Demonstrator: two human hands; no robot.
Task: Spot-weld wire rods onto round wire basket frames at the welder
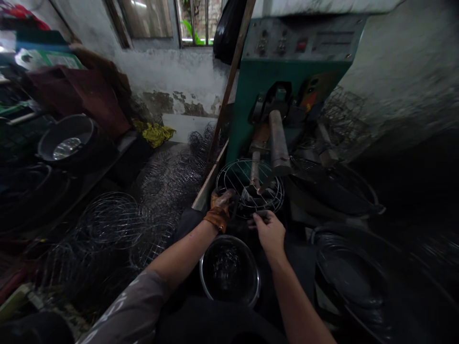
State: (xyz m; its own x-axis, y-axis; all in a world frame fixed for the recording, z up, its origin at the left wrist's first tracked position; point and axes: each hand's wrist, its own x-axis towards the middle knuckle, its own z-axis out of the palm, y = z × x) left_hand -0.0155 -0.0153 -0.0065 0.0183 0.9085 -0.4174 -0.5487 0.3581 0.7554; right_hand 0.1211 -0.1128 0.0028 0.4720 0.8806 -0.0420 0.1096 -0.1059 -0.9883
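Note:
A round wire basket frame [247, 184] sits under the metal arms [278, 141] of a green machine [287, 81]. My left hand [219, 208], in a worn brown glove, grips the frame's near left rim. My bare right hand [268, 229] is closed on the frame's near edge, fingers pinched around the wire. Just below both hands a shiny metal bowl [229, 270] stands on the dark bench.
Several finished wire baskets [118, 224] pile up on the left floor. A dark pot [66, 138] sits on a left shelf. Stacks of dark wire rings [344, 272] lie at the right. A wooden pole [229, 86] leans beside the machine.

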